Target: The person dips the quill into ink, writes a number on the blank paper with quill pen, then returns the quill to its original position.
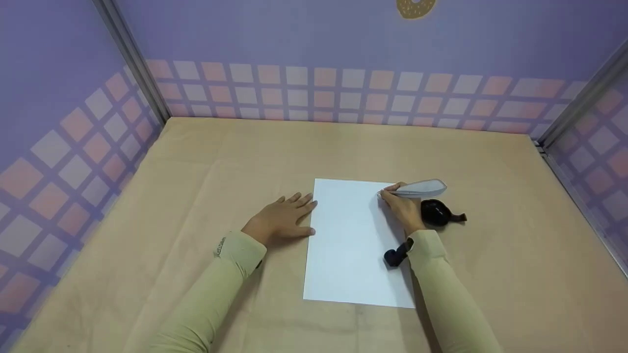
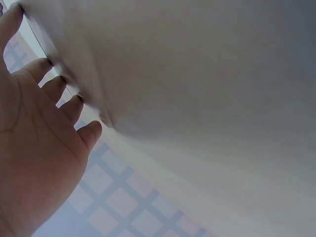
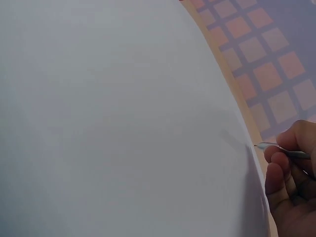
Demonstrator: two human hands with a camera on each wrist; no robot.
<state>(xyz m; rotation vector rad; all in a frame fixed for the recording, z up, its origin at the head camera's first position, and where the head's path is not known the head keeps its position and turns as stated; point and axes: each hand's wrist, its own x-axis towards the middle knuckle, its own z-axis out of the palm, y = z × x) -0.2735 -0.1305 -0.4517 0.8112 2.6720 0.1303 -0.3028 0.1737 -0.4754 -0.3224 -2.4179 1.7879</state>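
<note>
White rectangular sheet of paper lying flat on the tan cloth-covered table, long edge running away from the body. Left hand flat and spread, palm down on the cloth just beside the sheet's left edge, fingertips touching that edge. Right hand pinching a grey, broad-barrelled pen between thumb and fingers, fine tip just at the sheet's upper right part; contact with the paper too close to tell. Black rounded object on the cloth just right of that hand, another dark piece near the right wrist.

To do this well, probably: keep the left fingers pressing lightly so the sheet cannot slide, rest the heel of the right hand on the paper for a steady line, hold the tip at a shallow tilt, press gently, and avoid nudging the black object.
</note>
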